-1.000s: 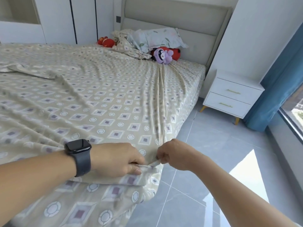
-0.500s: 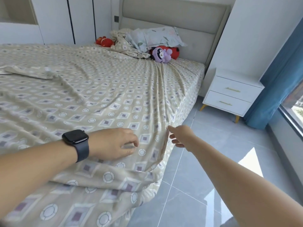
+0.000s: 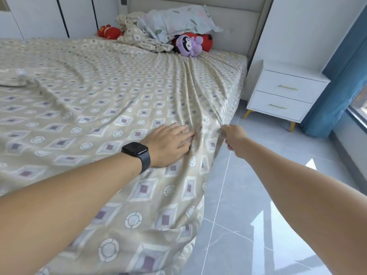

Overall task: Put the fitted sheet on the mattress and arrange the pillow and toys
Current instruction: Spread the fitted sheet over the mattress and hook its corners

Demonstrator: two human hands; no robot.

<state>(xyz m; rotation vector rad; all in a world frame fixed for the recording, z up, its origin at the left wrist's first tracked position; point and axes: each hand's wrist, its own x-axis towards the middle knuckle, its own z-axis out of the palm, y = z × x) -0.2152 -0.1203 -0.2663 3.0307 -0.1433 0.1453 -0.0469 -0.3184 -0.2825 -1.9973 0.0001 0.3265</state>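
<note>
— Where are my hands?
— My left hand (image 3: pixel 170 143) lies flat, fingers straight, on the fitted sheet (image 3: pixel 103 108); my right hand (image 3: pixel 233 135) pinches its rumpled edge at the bed's side, above bare glossy tile floor (image 3: pixel 248 195).
— And the rest?
— The pillow (image 3: pixel 178 20) and purple plush toy (image 3: pixel 188 45) sit by the padded headboard (image 3: pixel 234 22).

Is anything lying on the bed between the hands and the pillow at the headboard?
Nothing visible: only the wrinkled fitted sheet lies between the left hand, right hand and the pillow. A purple plush toy sits just below the pillow.
</note>
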